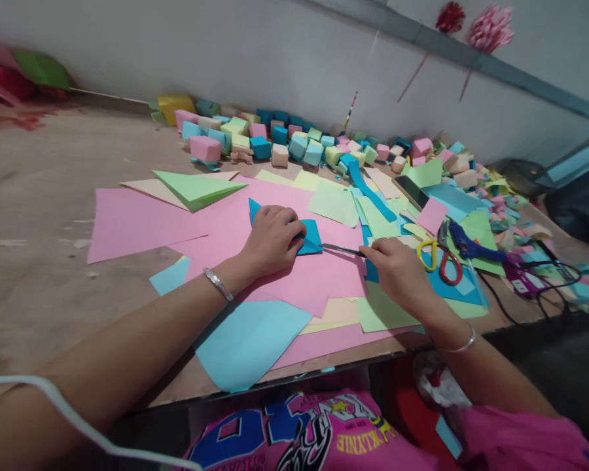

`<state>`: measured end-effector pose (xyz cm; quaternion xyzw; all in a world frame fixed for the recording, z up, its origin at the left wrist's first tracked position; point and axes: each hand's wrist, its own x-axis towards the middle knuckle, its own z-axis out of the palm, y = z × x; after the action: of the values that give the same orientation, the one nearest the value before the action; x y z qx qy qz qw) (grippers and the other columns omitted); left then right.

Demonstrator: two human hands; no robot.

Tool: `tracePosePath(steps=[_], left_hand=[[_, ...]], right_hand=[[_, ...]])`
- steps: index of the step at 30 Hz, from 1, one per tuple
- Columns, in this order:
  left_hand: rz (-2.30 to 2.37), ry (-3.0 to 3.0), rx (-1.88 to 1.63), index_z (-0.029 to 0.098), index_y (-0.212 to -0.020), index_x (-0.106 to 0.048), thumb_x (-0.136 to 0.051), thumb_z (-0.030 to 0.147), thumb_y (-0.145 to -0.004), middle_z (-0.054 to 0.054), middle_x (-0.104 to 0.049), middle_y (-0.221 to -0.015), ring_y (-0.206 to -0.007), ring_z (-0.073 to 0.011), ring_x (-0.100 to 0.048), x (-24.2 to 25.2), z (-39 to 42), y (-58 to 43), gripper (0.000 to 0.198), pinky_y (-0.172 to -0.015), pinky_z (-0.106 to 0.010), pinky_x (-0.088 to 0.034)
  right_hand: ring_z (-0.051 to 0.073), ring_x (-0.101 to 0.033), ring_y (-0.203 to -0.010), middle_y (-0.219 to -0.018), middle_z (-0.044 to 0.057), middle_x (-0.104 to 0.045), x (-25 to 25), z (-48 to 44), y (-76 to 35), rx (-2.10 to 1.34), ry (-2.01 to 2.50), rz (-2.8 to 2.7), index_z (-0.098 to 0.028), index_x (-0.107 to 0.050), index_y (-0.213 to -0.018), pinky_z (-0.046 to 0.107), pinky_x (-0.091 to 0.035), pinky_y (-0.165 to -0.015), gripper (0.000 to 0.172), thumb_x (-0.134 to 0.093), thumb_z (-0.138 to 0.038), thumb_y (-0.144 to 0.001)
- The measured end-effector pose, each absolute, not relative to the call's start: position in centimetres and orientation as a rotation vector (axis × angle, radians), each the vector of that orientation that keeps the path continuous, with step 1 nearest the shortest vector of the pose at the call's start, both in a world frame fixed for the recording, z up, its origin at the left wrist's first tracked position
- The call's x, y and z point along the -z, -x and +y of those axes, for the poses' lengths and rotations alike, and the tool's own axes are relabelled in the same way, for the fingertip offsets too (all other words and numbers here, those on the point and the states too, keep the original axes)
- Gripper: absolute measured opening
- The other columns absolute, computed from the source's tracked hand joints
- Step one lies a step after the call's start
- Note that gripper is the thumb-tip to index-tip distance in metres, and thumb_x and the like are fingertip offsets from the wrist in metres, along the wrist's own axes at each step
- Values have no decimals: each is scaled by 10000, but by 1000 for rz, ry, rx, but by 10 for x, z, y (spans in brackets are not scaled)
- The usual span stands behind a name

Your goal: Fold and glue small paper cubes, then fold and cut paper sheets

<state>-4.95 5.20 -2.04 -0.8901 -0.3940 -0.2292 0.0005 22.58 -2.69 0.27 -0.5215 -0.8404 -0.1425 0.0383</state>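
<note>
A folded blue paper [312, 237] lies on large pink sheets [235, 261] in the middle of the table. My left hand [275, 237] presses on it with fingers curled over its middle, and a pointed blue corner shows past the knuckles. From the right, my right hand [396, 267] grips the dark handle of a thin blade tool [341, 249]. The tip of that tool meets the right end of the blue paper, at its fold. My left fingertips are partly hidden behind the hand.
Folded paper blocks [260, 147] line the wall. Scissors [440, 258], a blue tool [474, 245], a phone [410, 191] and cables lie right among paper scraps. A green folded sheet [196, 190] is back left. A white cord [78, 418] crosses the lower left.
</note>
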Motion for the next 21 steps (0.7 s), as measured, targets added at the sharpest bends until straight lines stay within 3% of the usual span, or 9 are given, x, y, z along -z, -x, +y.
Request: tracePosePath(steps=[4, 8, 11, 14, 21], left_hand=[[-1182, 2890, 746, 238, -1003, -728, -527, 229, -886, -83, -670, -1042, -1007, -271, -568, 23, 55, 49, 233, -910, -470, -385], [-1058, 3065, 693, 241, -1165, -700, -455, 287, -967, -95, -621, -1294, -1177, -253, -557, 29, 58, 49, 319, -987, -421, -412], [-1040, 3113, 505, 285, -1397, -532, -331, 407, -1026, -82, -434, -1527, -1411, -284, -364, 32, 59, 49, 439, -1122, -501, -284], [-1077, 3121, 339, 339, -1479, -409, -254, 430, -1042, -40, -313, -1603, -1486, -282, -223, 32, 58, 49, 472, -1164, -552, -161], [-1128, 3109, 254, 336, -1496, -376, -260, 405, -1039, -21, -269, -1621, -1500, -259, -187, 30, 57, 47, 477, -1178, -542, -66]], right_hand=[[203, -491, -837, -936, 107, -623, 3, -25, -226, 327, 1581, -2641, -170, -689, -1137, 315, -322, -662, 356, -426, -64, -921], [187, -467, -777, -872, 77, -595, 7, -22, -227, 288, 1510, -2681, -229, -649, -1243, 308, -280, -628, 436, -392, -73, -927], [182, -445, -742, -841, 69, -579, 9, -20, -225, 250, 1468, -2714, -247, -636, -1274, 310, -254, -614, 438, -368, -108, -956], [183, -440, -739, -840, 74, -573, 10, -16, -222, 199, 1452, -2720, -245, -645, -1262, 312, -251, -613, 437, -347, -126, -966], [188, -437, -764, -844, 71, -551, 9, -17, -224, 145, 1418, -2762, -246, -617, -1286, 305, -255, -615, 425, -329, -160, -986]])
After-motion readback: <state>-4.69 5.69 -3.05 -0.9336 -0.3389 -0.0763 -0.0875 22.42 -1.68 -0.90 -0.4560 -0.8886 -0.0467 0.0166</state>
